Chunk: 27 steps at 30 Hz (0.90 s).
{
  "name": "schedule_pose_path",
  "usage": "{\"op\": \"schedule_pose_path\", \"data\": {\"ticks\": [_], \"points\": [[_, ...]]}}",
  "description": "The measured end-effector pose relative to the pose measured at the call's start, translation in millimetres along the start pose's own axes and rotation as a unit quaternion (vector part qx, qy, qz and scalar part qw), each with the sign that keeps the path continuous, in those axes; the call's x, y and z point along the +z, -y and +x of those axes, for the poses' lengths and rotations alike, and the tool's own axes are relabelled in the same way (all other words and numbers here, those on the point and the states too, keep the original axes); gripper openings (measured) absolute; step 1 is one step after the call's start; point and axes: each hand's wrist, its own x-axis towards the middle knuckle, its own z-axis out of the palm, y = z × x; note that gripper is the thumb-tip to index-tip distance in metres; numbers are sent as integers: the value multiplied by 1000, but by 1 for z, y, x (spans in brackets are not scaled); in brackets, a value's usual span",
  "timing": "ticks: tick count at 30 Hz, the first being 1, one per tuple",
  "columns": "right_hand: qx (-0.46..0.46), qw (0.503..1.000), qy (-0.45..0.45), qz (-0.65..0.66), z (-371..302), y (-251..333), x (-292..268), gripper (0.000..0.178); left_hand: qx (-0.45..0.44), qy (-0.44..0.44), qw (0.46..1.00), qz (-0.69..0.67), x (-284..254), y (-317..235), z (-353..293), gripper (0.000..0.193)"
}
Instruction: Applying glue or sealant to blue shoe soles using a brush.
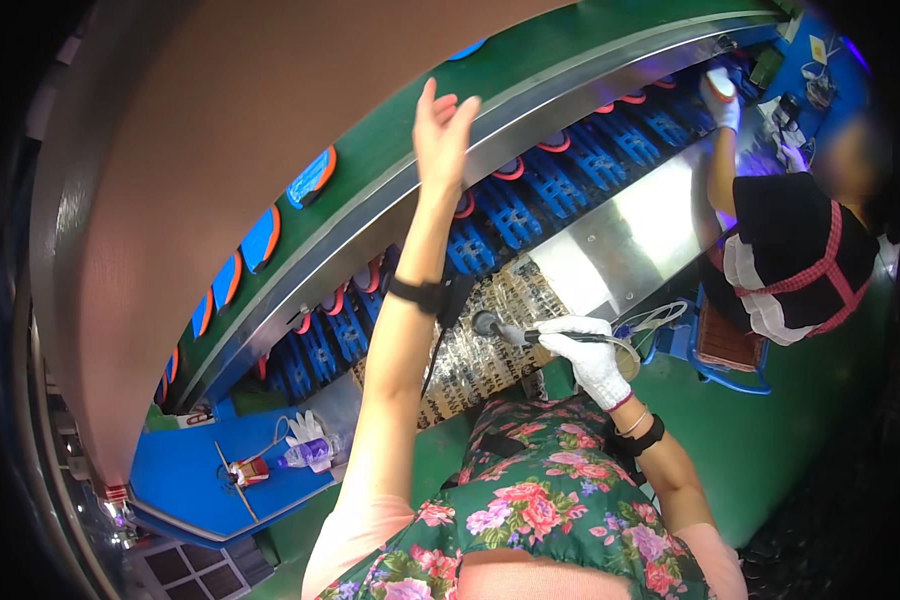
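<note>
My bare left hand (442,138) is stretched out over the green conveyor belt (375,140), fingers apart and with nothing in it. A blue piece with an orange rim, shaped like a shoe sole (312,178), lies on the belt to its left. In a white knit glove, my right hand (592,362) grips the dark handle of a brush (500,328) with a round dark head. The brush is above a ledge (470,370) covered with printed tape, close in front of my body.
Below the belt runs a row of blue racks (560,185) with red-edged pieces. At right, a co-worker (795,250) holds a pale sole-shaped piece (720,85) in a gloved hand. A blue table (185,470) at lower left bears a bottle (305,453). A blue-framed stool (725,340) stands at right.
</note>
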Motion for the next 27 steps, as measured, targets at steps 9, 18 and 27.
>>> {"op": "schedule_pose_path", "data": {"ticks": [9,18,27], "points": [[5,999,-51,4,-27,2,-20,19,65,-10,899,432,57,13,88,107],[52,992,-93,63,-17,5,-39,19,107,-131,972,161,-7,10,49,40],[20,984,-107,143,-14,34,-31,15,93,-127,987,6,-93,3,-164,60]]}}
